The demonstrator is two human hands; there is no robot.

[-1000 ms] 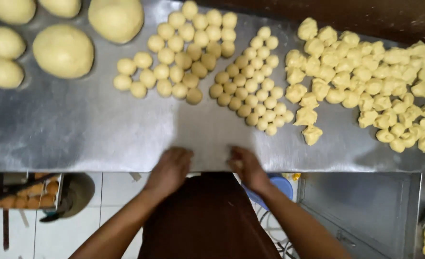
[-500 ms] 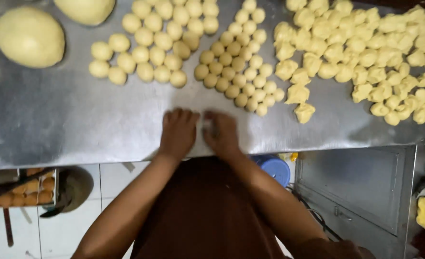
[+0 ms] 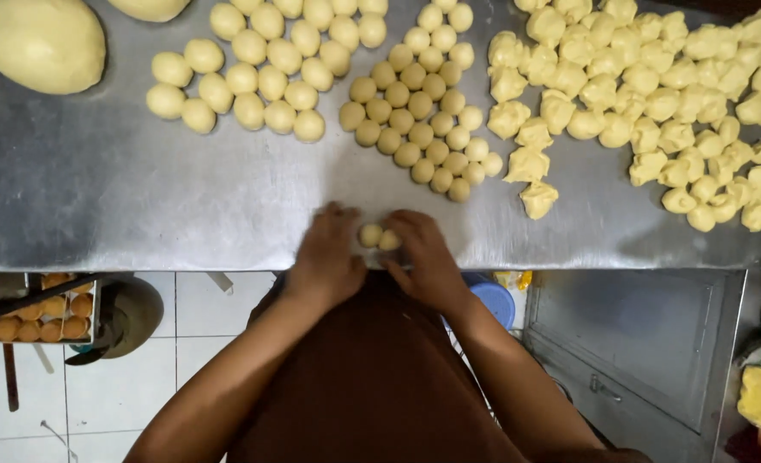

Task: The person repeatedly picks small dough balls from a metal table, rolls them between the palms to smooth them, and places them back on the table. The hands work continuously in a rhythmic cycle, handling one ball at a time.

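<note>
Newly uncovered dough balls point(image 3: 379, 237) between hands

Brushed, dull-sheened metal table point(image 3: 140, 206), smooth matt pale dough balls point(image 3: 379, 237) (rougher torn dough lumps point(image 3: 655, 94)), glossy floor tiles point(image 3: 140, 377)

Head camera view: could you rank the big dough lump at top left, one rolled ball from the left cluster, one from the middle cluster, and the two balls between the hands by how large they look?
1. Big dough lump.
2. Left-cluster ball.
3. Middle-cluster ball and the two balls between the hands: these look alike, so no ranking.
</note>
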